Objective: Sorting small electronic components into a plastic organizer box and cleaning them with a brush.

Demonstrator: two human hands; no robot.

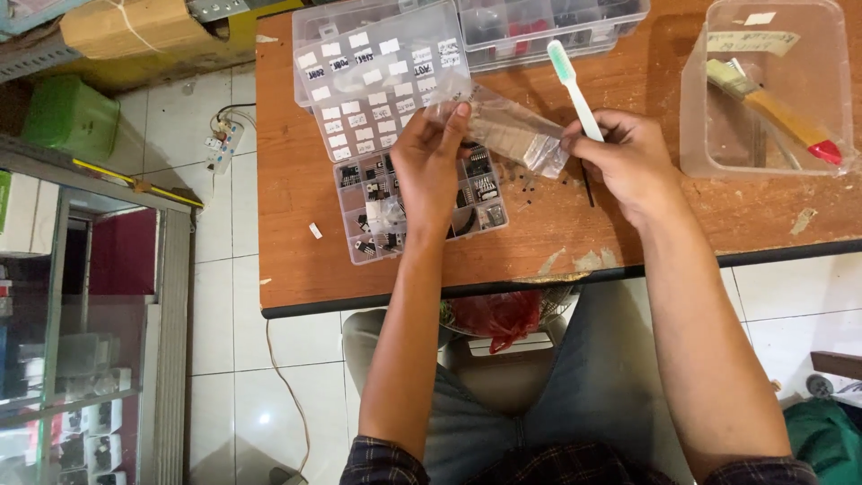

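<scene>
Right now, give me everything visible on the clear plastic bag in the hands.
The plastic bag is small, clear and crinkled, with something pale brown and flat inside. It is held above the wooden table, stretched roughly level between both hands: the left hand pinches its left end with fingertips on top, and the right hand grips its right end while also holding a white toothbrush with green bristles, pointing up. It hangs over an open compartment box of small dark parts.
</scene>
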